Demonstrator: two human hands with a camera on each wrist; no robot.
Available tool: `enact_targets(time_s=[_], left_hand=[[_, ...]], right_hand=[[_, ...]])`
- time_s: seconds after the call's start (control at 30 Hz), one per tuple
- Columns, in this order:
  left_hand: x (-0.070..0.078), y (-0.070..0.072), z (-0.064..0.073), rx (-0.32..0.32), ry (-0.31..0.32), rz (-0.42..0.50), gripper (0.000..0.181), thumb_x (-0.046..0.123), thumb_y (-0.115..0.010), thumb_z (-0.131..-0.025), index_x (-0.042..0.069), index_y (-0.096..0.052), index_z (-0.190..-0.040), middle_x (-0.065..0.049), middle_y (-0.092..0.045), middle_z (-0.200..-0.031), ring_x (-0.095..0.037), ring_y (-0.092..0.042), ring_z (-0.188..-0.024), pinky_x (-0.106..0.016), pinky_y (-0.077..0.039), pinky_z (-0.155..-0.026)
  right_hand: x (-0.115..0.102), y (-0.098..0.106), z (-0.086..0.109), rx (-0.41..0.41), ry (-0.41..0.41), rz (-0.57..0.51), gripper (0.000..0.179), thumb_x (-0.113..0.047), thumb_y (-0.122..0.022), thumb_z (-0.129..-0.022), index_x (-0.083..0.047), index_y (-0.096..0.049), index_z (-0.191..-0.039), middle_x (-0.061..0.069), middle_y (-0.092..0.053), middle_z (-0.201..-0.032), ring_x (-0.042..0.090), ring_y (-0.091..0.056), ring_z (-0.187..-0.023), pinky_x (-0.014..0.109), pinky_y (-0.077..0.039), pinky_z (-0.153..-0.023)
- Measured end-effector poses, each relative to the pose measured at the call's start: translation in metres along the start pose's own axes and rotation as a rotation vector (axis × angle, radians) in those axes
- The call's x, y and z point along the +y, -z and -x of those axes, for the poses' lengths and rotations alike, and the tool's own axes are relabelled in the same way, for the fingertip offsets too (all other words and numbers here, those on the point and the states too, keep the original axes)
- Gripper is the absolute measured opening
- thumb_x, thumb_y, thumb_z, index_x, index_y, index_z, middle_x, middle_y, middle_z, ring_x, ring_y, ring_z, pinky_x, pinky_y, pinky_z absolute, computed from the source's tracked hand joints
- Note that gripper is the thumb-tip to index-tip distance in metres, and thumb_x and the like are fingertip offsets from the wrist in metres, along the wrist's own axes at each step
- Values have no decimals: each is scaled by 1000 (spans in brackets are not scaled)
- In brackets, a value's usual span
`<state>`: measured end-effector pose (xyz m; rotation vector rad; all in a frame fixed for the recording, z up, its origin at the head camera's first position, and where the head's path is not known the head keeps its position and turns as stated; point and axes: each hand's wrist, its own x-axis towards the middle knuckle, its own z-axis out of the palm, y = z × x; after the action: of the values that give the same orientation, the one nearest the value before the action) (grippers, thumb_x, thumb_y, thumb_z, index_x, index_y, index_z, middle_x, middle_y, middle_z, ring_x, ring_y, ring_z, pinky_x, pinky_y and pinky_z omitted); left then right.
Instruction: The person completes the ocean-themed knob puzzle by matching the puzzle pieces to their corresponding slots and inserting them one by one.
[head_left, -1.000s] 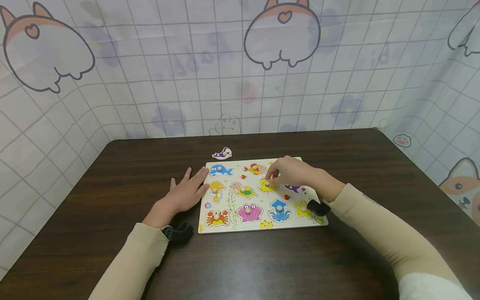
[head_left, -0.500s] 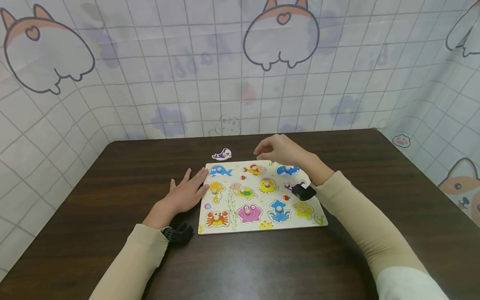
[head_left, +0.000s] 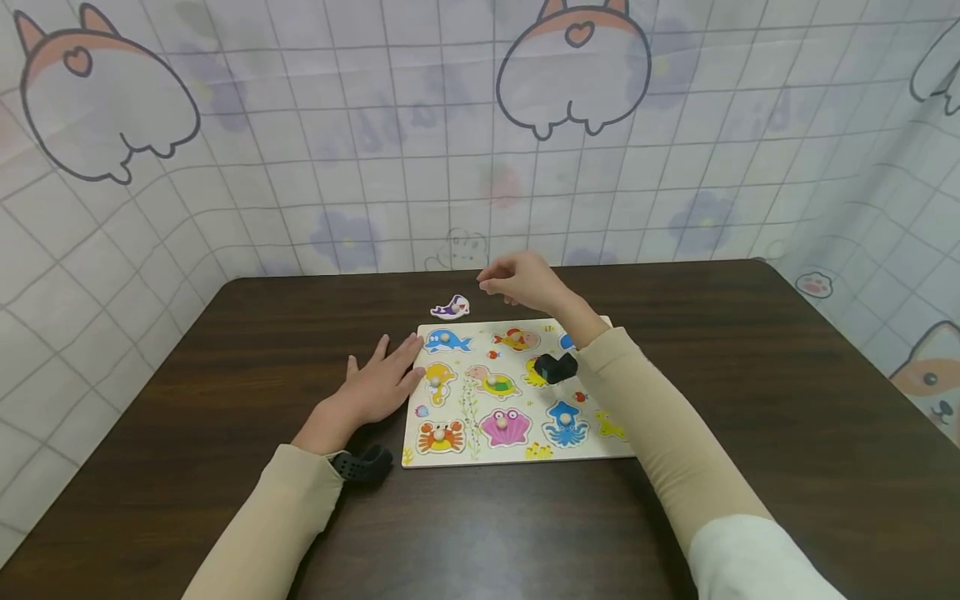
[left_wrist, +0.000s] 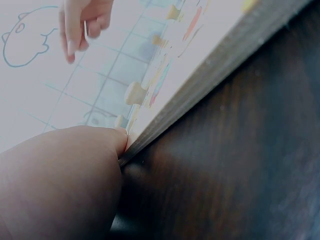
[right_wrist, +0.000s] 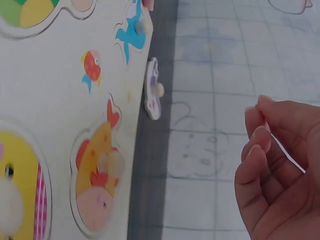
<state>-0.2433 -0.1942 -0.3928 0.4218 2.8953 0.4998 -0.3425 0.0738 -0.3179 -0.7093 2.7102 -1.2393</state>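
A wooden knob puzzle board [head_left: 480,458] with sea-animal pieces lies on the dark table. My left hand [head_left: 372,393] rests flat beside it, spread fingers touching the board's left edge. Behind the board lies a loose purple-and-white sea-animal piece [head_left: 451,307] with a small knob. My right hand [head_left: 525,281] hovers above the table's far side, to the right of that piece. In the right wrist view, the right hand's fingers [right_wrist: 252,170] bend loosely with nothing between them, apart from the loose piece [right_wrist: 153,90].
Set in the board are a crab [head_left: 440,437], a pink shell [head_left: 506,427], a blue octopus-like piece [head_left: 565,425], a turtle [head_left: 492,382] and others. The right forearm [head_left: 660,417] covers the board's right side. A patterned cloth [head_left: 450,150] hangs behind the table [head_left: 300,317].
My right hand has lifted from the yellow piece on the board and moved away and leftward, toward the loose purple piece. The left hand stays at the board's edge.
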Motion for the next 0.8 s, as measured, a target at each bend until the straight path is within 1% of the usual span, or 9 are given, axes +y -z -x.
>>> enact_targets(time_s=[0.1, 0.2, 0.27, 0.37, 0.47, 0.6, 0.7, 0.8], left_hand=[[0, 1, 0, -1, -1, 0, 65, 42, -37, -111, 16, -15, -166, -8, -12, -171, -43, 2, -155, -80, 4, -109], [0, 1, 0, -6, -1, 1, 65, 42, -37, -111, 15, -14, -166, -8, -12, -171, -42, 2, -155, -80, 4, -109], [1, 2, 1, -8, 2, 0, 65, 42, -37, -111, 16, -14, -166, -8, -12, -171, -42, 2, -155, -80, 4, -109], [1, 2, 1, -7, 4, 2, 65, 42, -37, -111, 16, -15, -166, -8, -11, -171, -42, 3, -155, -79, 4, -109], [2, 2, 1, -5, -1, 2, 65, 42, -37, -111, 16, -15, -166, -7, -11, -171, -41, 2, -155, -80, 4, -109], [2, 3, 1, -8, 0, 1, 65, 42, -37, -111, 16, -15, -166, -7, -12, -171, -41, 2, -155, -80, 3, -109], [2, 3, 2, -11, 9, -2, 65, 42, -38, -111, 16, -15, -166, -6, -12, -171, -40, 2, -155, -79, 3, -110], [2, 2, 2, -11, 12, -4, 65, 42, -38, -111, 16, -15, -166, -6, -12, -171, -41, 2, -155, -79, 3, -109]], right_hand=[[1, -11, -12, 5, -14, -53, 24, -15, -67, -101, 0, -73, -119, 19, -73, -109, 38, -62, -81, 49, -54, -80], [3, -21, -21, -8, -42, -75, 24, -13, -66, -101, 2, -73, -119, 23, -72, -111, 41, -62, -83, 52, -54, -83], [3, -27, -26, -20, -64, -66, 23, -13, -66, -102, 2, -73, -118, 23, -72, -111, 36, -61, -80, 47, -55, -82], [3, -36, -32, -35, -99, -22, 20, -13, -66, -102, -1, -74, -116, 17, -72, -108, 23, -58, -73, 37, -56, -77], [4, -43, -36, -48, -142, 32, 19, -14, -66, -102, -4, -75, -115, 11, -72, -106, 18, -58, -73, 29, -54, -72], [4, -49, -40, -64, -189, 70, 19, -13, -68, -101, -6, -75, -116, 9, -70, -107, 18, -59, -75, 26, -55, -72], [3, -53, -44, -77, -203, 77, 19, -13, -69, -100, -6, -75, -117, 10, -69, -108, 17, -59, -74, 27, -56, -73], [3, -56, -48, -91, -217, 89, 19, -14, -71, -99, -8, -76, -116, 10, -68, -107, 15, -57, -71, 26, -55, -71]])
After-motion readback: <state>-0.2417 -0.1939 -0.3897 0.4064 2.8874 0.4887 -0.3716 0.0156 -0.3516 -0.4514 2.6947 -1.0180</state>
